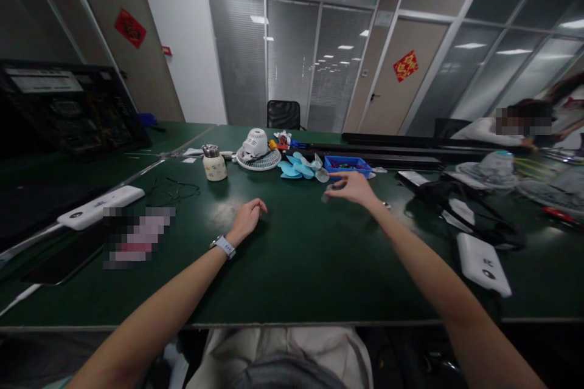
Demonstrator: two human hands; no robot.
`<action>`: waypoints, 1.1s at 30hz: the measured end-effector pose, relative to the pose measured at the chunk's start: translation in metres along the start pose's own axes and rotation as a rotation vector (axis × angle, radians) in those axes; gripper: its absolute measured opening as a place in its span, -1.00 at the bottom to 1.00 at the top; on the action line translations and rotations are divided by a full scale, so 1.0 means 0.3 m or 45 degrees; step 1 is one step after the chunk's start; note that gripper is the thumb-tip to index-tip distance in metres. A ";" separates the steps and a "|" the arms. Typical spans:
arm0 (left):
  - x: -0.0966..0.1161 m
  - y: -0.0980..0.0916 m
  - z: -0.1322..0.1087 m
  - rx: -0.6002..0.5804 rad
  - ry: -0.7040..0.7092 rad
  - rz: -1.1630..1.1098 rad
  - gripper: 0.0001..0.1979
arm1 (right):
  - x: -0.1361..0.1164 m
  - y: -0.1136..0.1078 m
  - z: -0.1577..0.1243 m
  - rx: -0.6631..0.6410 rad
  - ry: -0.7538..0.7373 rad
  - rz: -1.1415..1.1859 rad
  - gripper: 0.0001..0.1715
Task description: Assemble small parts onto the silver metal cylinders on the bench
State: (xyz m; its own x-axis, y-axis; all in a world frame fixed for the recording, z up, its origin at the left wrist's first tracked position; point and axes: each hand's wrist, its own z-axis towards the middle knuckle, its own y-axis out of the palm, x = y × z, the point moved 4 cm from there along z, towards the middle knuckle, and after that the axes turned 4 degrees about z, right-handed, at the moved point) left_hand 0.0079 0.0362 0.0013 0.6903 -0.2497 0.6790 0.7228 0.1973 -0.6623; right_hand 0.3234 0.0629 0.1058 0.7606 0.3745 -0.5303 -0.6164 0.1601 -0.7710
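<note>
Head view: right hand (pixel 350 189), thumb and forefinger tips apart; blurred greyish piece (pixel 325 196) at its thumb tip, about nine o'clock of the hand, gripped or not cannot be told; blue fan blades (pixel 295 167) near, at ten o'clock; blue tray (pixel 343 159) just beyond, at twelve; left hand (pixel 247 219) loosely curled, fingertips together or apart cannot be told; blades between its one and two o'clock.

Small blurred greyish piece (pixel 325 197) at right fingers (pixel 343 192), light-blue fan blades (pixel 296 168) just beyond
</note>
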 end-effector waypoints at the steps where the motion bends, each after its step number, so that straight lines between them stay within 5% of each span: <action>1: 0.020 -0.002 -0.007 0.010 0.039 -0.027 -0.70 | -0.070 0.053 -0.011 -0.074 -0.055 0.070 -0.28; 4: 0.093 -0.014 -0.037 0.089 0.159 -0.099 -0.68 | -0.223 0.199 -0.046 -0.242 -0.179 0.200 -0.21; 8: 0.170 -0.016 -0.072 0.134 0.268 -0.269 -0.45 | -0.298 0.323 -0.074 -0.337 -0.254 0.243 -0.19; 13: 0.173 0.006 -0.069 0.037 0.265 -0.375 -0.37 | -0.280 0.376 -0.086 -0.291 -0.265 0.413 -0.14; 18: 0.179 0.005 -0.061 0.025 0.299 -0.325 -0.37 | -0.209 0.464 -0.117 -0.332 -0.061 0.943 -0.03; 23: 0.207 -0.015 -0.051 0.120 0.306 -0.304 -0.47 | -0.168 0.533 -0.146 -0.271 0.089 1.122 -0.31; 28: 0.128 -0.048 -0.016 0.249 0.205 -0.359 -0.43 | -0.181 0.531 -0.156 -0.227 0.108 1.125 -0.43; 33: -0.004 -0.024 0.006 -0.023 0.106 -0.129 -0.43 | -0.170 0.502 -0.165 -0.205 0.133 1.100 -0.43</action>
State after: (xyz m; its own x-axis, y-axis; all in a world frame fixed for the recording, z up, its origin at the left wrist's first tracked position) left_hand 0.0019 0.0367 0.0057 0.6081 -0.3453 0.7149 0.7877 0.1497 -0.5977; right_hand 0.2019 0.0226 -0.0009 0.0623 0.2187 -0.9738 -0.9540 -0.2738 -0.1225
